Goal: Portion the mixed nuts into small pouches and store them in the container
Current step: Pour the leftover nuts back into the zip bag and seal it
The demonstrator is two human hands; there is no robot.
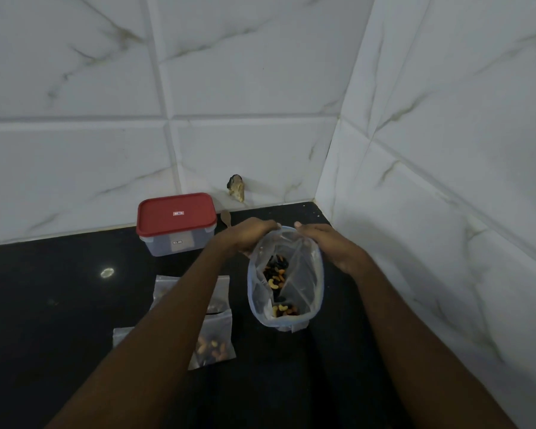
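A clear container (287, 318) stands on the black counter and holds pouches of mixed nuts (276, 274). My left hand (249, 238) grips its far left rim and my right hand (328, 246) grips its far right rim. A second clear container with a red lid (176, 214) sits shut at the back left. Filled pouches of nuts (212, 346) lie flat on the counter under my left forearm, partly hidden by it.
A small wooden spoon (226, 218) lies beside the red-lidded container. White marble-tiled walls meet in a corner close behind and to the right. A chipped hole (236, 187) marks the back wall near the counter (59, 305).
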